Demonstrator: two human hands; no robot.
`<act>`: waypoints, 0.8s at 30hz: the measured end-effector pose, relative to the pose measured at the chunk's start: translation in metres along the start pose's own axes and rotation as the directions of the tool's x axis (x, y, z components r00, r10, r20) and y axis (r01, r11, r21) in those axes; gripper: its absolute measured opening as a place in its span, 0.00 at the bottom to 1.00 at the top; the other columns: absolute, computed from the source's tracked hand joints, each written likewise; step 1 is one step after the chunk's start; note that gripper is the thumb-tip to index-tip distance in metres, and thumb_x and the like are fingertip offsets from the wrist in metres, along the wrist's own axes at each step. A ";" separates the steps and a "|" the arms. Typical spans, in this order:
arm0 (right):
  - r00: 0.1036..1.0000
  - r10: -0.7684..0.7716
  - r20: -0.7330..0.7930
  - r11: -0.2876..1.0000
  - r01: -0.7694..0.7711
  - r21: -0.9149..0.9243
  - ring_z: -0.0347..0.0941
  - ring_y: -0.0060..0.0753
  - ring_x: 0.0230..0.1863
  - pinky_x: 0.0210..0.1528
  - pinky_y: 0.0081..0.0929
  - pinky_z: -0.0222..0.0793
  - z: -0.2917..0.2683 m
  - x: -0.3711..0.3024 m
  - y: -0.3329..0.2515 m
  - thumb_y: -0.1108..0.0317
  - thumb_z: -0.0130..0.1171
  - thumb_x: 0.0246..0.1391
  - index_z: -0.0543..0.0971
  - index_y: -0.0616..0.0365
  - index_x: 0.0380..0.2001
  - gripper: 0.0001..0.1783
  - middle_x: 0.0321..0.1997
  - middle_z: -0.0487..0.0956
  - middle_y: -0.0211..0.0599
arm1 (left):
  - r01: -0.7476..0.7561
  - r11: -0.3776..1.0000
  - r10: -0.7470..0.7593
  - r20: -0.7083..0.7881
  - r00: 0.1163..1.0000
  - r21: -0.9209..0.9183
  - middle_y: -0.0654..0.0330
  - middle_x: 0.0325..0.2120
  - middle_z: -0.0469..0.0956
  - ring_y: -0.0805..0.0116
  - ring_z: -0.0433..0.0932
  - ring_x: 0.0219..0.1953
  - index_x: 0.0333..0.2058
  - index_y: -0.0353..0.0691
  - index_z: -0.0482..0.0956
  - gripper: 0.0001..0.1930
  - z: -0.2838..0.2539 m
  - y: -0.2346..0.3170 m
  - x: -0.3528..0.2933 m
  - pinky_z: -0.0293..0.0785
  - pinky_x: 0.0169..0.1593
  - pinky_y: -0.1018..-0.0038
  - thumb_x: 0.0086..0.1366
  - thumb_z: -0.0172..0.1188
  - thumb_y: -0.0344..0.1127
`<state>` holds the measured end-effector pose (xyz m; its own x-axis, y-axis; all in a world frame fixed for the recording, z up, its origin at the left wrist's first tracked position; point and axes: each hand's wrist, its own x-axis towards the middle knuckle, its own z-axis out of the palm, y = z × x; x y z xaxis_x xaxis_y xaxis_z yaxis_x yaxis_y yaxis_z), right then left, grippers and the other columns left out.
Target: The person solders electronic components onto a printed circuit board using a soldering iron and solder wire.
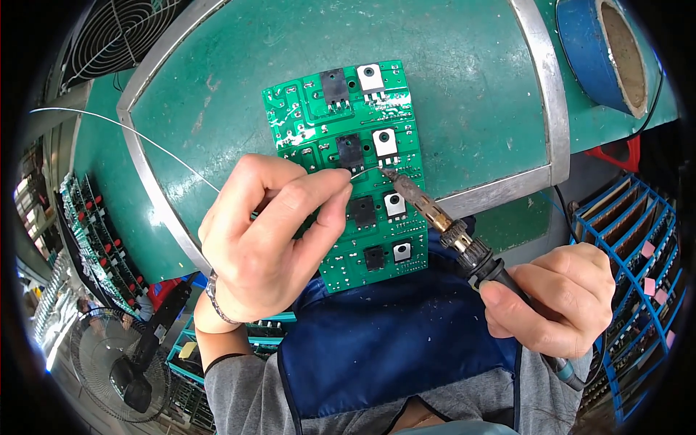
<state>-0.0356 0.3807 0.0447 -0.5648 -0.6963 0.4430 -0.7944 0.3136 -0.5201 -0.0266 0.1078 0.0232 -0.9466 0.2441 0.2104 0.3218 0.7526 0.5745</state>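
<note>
A green circuit board [304, 116] lies on the bench and reaches over its near edge. Paired black transistors [336, 87] and silver-faced transistors [370, 78] run down it in rows. My left hand [272, 235] is closed, pinching solder wire [165, 147] between thumb and forefinger; the wire trails off to the far left. Its tip reaches the pins below the second-row silver-faced transistor [384, 143]. My right hand [554, 301] is wrapped round the handle of a soldering iron [451, 230]. The iron's tip meets the wire end at those pins.
The green bench top [471, 87] has a metal edge strip [500, 190]. A blue spool-like cylinder [591, 54] lies at the far right. Blue racks of boards [638, 268] stand at the right, more boards [105, 243] at the left. A fan [119, 362] stands lower left.
</note>
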 end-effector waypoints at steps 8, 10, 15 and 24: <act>0.998 -0.023 -0.050 0.998 0.021 -0.054 0.67 0.20 0.14 0.12 0.15 0.52 0.003 0.000 0.000 0.63 0.68 0.49 0.82 0.55 0.33 0.10 0.18 0.72 0.28 | 0.067 0.998 -0.067 0.013 0.998 0.007 0.65 0.25 0.71 0.76 0.70 0.26 0.33 0.40 0.86 0.12 0.001 0.002 -0.002 0.61 0.24 0.80 0.47 0.71 0.22; 0.998 -0.028 -0.057 0.998 0.025 -0.049 0.67 0.20 0.14 0.12 0.15 0.52 0.003 0.000 0.001 0.62 0.68 0.49 0.82 0.55 0.33 0.10 0.18 0.72 0.28 | -0.015 1.000 0.015 0.025 1.000 0.005 0.63 0.26 0.70 0.75 0.71 0.21 0.34 0.38 0.85 0.14 0.000 0.000 -0.001 0.66 0.23 0.78 0.47 0.72 0.21; 0.999 -0.012 -0.043 0.999 0.010 -0.045 0.67 0.20 0.14 0.13 0.15 0.52 0.002 0.000 0.001 0.62 0.68 0.49 0.82 0.54 0.32 0.10 0.18 0.72 0.28 | 0.090 0.995 -0.091 0.026 0.996 0.031 0.63 0.27 0.70 0.76 0.71 0.22 0.35 0.38 0.85 0.14 -0.010 0.005 -0.002 0.66 0.24 0.79 0.47 0.71 0.20; 0.996 -0.040 -0.076 0.998 0.037 -0.043 0.67 0.20 0.14 0.12 0.15 0.53 0.004 -0.001 0.003 0.66 0.67 0.49 0.82 0.55 0.32 0.08 0.18 0.72 0.28 | 0.125 0.992 -0.125 -0.009 0.992 0.033 0.62 0.27 0.72 0.73 0.73 0.25 0.35 0.39 0.86 0.13 -0.012 0.007 -0.003 0.68 0.26 0.79 0.49 0.71 0.21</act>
<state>-0.0367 0.3798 0.0395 -0.5482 -0.6568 0.5178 -0.8235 0.3156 -0.4714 -0.0219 0.1050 0.0357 -0.9792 0.1428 0.1443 0.2003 0.7970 0.5698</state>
